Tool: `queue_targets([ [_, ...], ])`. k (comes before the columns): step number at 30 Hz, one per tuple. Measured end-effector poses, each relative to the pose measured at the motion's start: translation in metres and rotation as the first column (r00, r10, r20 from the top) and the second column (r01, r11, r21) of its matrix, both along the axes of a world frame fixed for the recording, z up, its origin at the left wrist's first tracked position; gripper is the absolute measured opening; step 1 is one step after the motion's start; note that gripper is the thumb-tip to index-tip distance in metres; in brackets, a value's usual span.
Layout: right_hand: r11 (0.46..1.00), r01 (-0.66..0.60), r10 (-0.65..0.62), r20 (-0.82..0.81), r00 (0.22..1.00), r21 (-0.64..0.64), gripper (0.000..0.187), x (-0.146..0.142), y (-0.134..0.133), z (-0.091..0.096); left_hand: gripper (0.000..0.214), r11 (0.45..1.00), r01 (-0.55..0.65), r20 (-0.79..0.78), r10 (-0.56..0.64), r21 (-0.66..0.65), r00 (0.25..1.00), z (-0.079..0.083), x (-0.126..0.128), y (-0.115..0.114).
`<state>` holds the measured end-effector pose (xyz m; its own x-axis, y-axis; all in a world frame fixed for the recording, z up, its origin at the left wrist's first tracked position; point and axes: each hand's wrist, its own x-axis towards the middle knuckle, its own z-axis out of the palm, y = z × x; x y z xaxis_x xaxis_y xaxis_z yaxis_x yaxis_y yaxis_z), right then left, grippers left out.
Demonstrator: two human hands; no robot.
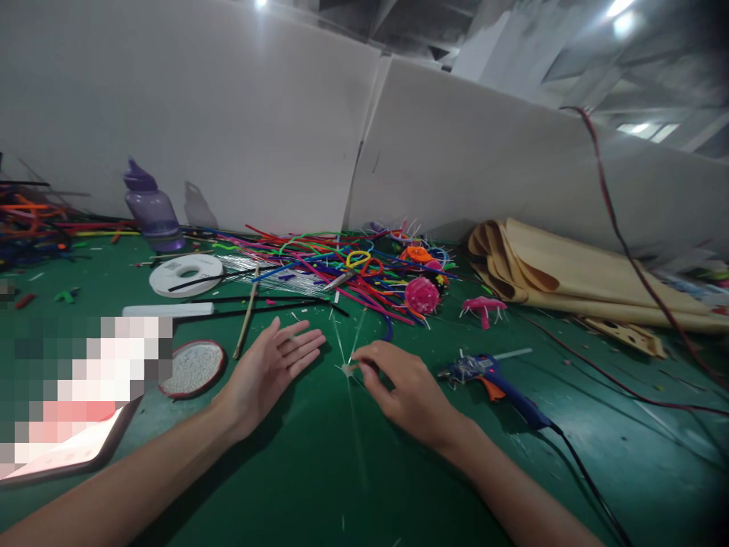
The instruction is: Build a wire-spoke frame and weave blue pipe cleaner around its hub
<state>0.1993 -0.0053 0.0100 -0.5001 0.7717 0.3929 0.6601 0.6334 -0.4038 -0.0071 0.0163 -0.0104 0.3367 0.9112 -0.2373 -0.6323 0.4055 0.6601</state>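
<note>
My right hand [407, 387] is closed, thumb and forefinger pinched at a small pale knot [348, 370] with thin clear strands spreading from it, just above the green tabletop [319, 471]. To its left, my left hand [273, 368] is open and empty, palm turned inward and fingers stretched toward the strands. A blue hot glue gun [512, 391] with an orange trigger lies right of my right hand, a clear glue stick in its back. Near my left wrist sits a round red-rimmed dish of small pale beads [194, 370]. A thin wooden stick [247, 319] lies behind it.
Colourful pipe cleaners [319, 262] lie heaped at the back, by a pink fuzzy ball [422, 295] and a pink T-shaped piece [484, 308]. A white spool [187, 275], purple bottle [153, 209] and partly pixelated phone [108, 441] stand left. Folded brown sheets [569, 266] and a cable [615, 220] lie right.
</note>
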Motion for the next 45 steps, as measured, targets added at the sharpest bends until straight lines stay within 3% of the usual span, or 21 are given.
queue_targets([
  [13,0.997,-0.063,0.069,0.208,0.976,-0.031,0.021,-0.0048,-0.0016,-0.0043,0.052,0.995,0.090,-0.037,-0.088,0.048,0.995,-0.0057,-0.0013,0.0001],
  [29,0.995,-0.051,0.064,0.162,0.985,-0.086,0.024,-0.0068,0.0012,-0.0070,0.047,0.998,0.064,-0.061,-0.063,0.017,0.996,-0.0051,-0.0001,-0.0005],
  [37,1.000,-0.017,0.017,0.077,0.997,0.000,0.021,-0.0023,-0.0008,-0.0047,0.058,0.999,0.039,-0.013,-0.039,-0.002,0.999,-0.0032,-0.0017,0.0005],
  [45,0.997,-0.079,0.081,0.096,0.992,-0.023,0.022,-0.0024,-0.0020,-0.0024,0.058,0.996,0.080,-0.014,-0.080,0.033,0.997,-0.0061,-0.0008,0.0020],
])
